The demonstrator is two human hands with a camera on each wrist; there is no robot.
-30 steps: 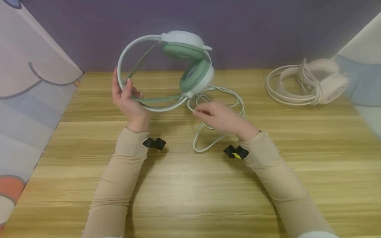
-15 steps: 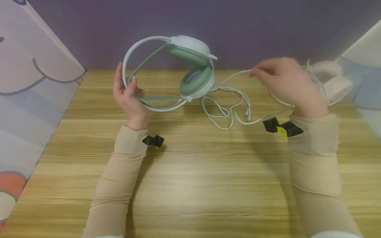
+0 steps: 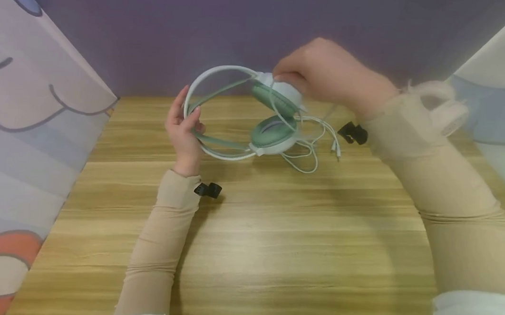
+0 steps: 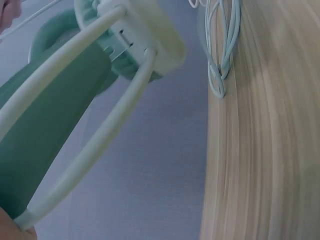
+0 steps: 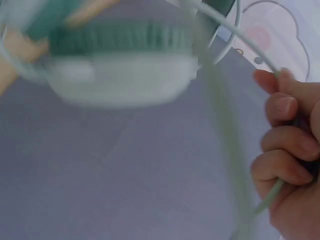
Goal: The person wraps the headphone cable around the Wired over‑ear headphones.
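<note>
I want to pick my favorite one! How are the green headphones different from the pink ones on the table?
The green headphones have mint ear pads on a white frame; the pink headphones look pale pink all over. The green pair is held up by the left hand and right hand; the pink pair lies untouched, half hidden behind the right sleeve. Both are corded over-ear headsets.

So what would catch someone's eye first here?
The white-and-green headset, held up over the wooden table: the left hand grips its headband while the right hand pinches its pale cable at the upper earcup. A second, whitish headset lies blurred at far right.
</note>
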